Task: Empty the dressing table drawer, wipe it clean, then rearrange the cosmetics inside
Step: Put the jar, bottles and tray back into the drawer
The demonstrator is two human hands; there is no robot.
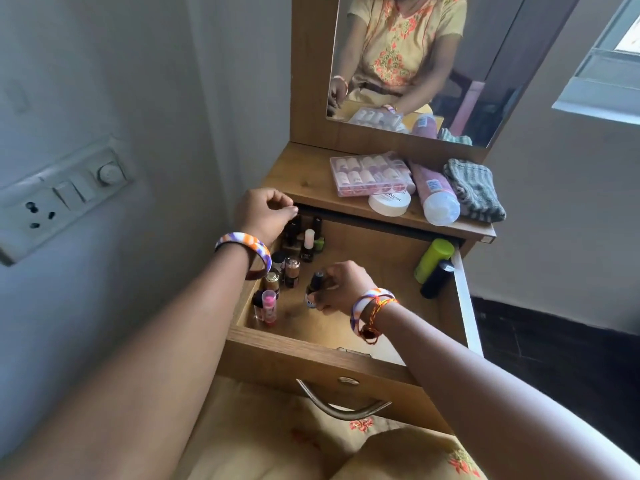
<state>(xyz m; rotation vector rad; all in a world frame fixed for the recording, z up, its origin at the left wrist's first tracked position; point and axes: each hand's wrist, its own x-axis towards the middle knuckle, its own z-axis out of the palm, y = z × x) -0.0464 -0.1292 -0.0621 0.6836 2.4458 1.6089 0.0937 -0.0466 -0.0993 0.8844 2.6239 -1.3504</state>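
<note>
In the drawer [349, 344]: right hand [341, 289] curls round a small dark bottle [313, 289], standing near the little bottles [291, 258].
Left hand [265, 213]: fingers bent at the back left corner; cannot tell if it holds anything.
Hard to see: bottles under that wrist.

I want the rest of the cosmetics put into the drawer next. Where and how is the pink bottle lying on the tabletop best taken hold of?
Grip the pink bottle around its middle, coming from above. It lies on its side, its clear cap toward the front edge, with the grey cloth close on one side and the white jar on the other, so a top-down grasp is probably clearest.
</note>
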